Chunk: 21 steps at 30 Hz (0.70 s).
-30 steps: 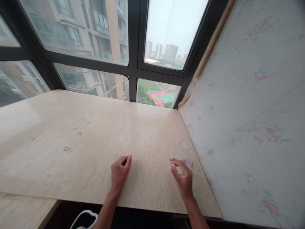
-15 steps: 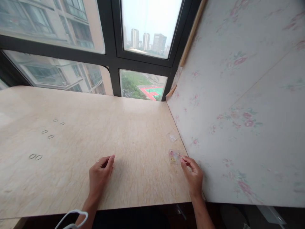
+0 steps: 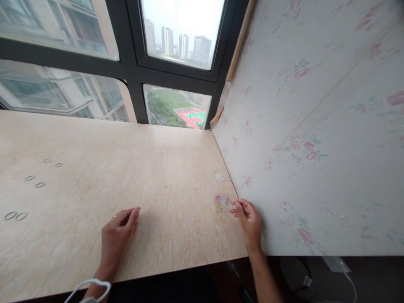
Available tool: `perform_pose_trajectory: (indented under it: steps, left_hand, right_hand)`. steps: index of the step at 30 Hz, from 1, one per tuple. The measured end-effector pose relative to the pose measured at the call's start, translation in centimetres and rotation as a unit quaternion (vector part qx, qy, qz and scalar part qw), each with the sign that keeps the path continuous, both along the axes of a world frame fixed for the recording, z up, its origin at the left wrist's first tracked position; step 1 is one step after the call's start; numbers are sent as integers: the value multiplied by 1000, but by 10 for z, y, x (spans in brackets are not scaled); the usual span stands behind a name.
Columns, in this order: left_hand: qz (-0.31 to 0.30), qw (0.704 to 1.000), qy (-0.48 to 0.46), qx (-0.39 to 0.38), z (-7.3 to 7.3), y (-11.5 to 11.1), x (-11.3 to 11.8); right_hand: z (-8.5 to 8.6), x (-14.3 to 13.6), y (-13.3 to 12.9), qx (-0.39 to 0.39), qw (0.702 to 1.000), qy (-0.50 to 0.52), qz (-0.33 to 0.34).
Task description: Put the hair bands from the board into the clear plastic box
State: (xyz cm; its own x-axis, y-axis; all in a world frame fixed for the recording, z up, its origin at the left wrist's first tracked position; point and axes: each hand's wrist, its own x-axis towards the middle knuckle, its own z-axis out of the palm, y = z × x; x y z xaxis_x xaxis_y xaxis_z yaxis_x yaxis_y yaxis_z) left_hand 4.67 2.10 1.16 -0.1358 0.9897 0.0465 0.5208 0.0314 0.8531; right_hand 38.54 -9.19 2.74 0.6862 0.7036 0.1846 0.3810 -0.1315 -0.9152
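R hand (image 3: pixel 251 221) pinches sml pale ring (image 3: pixel 234 202) at edge of clear box (image 3: pixel 225 208) w/ coloured bands (image 3: pixel 220 205); L hand (image 3: pixel 117 229) curled closed.

Upper-floor home, we judge: floral wallpaper (image 3: pixel 309 130), marble-patterned ledge (image 3: pixel 170 181) beside dark-framed windows (image 3: pixel 128 67), apartment block (image 3: pixel 67 29) outside, sports court (image 3: pixel 195 117) well below.

Glossy marbled tabletop (image 3: pixel 176 168), clear plastic box (image 3: pixel 229 206)

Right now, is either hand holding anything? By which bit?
The right hand seems to pinch a pale ring by its edge; for the left hand, I can't tell.
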Motion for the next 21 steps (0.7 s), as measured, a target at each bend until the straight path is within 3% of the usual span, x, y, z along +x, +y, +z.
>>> perform_pose_trajectory:
  steps: [5, 13, 21]
  left_hand:
    - [-4, 1000, 1, -3, -1, 0, 0]
    - [-7, 1000, 17, 15, 0, 0, 0]
    - [-22, 1000, 0, 15, -2, 0, 0]
  right_hand:
    - [6, 3, -3, -40, 999, -14, -24]
    - [16, 1, -8, -112, 991, -78, 5]
    - [5, -11, -16, -71, 996, -56, 14]
